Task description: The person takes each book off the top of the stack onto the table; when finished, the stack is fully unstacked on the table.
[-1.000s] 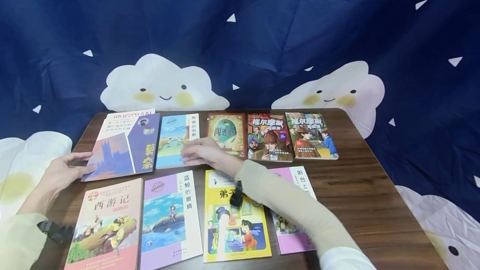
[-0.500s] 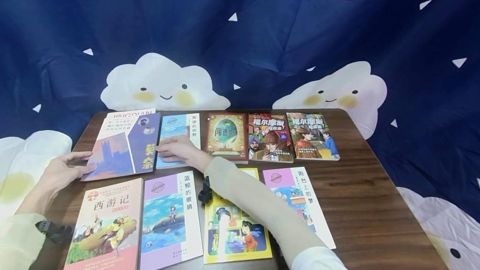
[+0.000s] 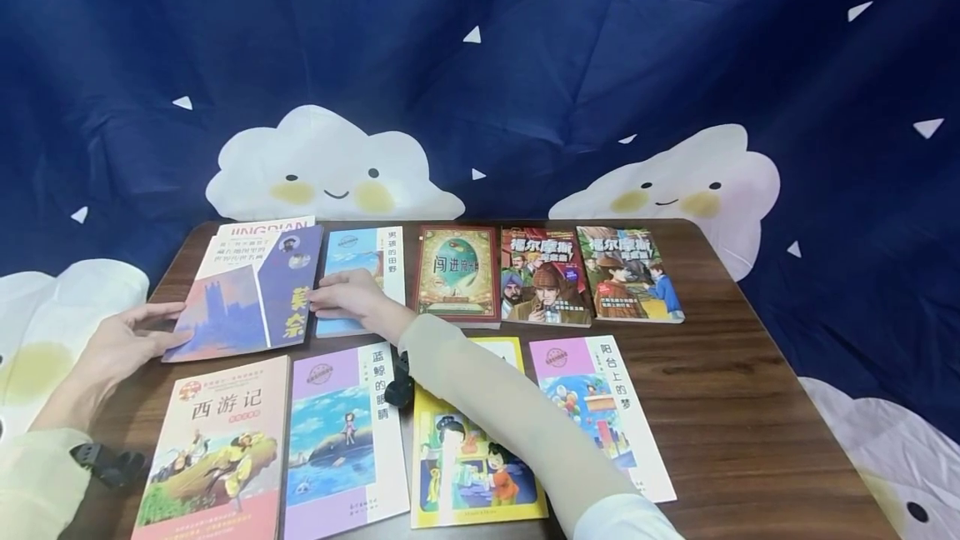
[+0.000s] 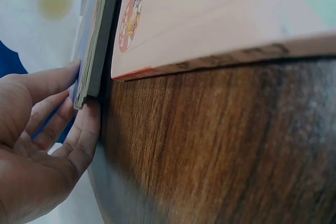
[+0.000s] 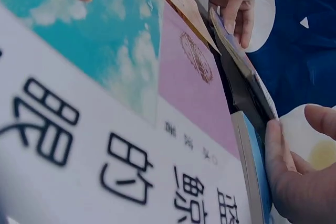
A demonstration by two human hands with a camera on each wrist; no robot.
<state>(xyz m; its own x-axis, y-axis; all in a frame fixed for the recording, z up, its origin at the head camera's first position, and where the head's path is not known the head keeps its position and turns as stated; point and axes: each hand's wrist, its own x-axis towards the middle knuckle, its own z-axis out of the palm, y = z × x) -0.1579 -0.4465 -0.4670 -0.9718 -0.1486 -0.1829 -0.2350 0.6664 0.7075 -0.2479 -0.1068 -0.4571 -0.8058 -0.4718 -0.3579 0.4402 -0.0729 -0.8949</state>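
Observation:
In the head view my left hand (image 3: 114,350) holds the left edge of a purple-blue paperback book (image 3: 228,307) with a painted building on its cover. The left wrist view shows the thumb (image 4: 52,80) on the cover and fingers (image 4: 86,135) beneath the edge. The book lies over a white book (image 3: 272,225) with red letters, mostly hidden. My right hand (image 3: 362,300) touches the purple-blue book's right edge and covers part of a light-blue book (image 3: 348,250). In the right wrist view that hand's thumb (image 5: 321,121) stands apart from the book.
A red-framed book (image 3: 457,273) and two comic-style detective books (image 3: 546,282) continue the back row. In front lie a pink book (image 3: 213,440), a lilac-and-white book (image 3: 330,440), a yellow book (image 3: 480,507) and another lilac book (image 3: 600,415). The brown wooden table (image 3: 720,390) meets a blue curtain (image 3: 525,107).
My right hand has moved left from the light-blue book to the purple-blue book's right edge. The left hand stays at that book's left edge.

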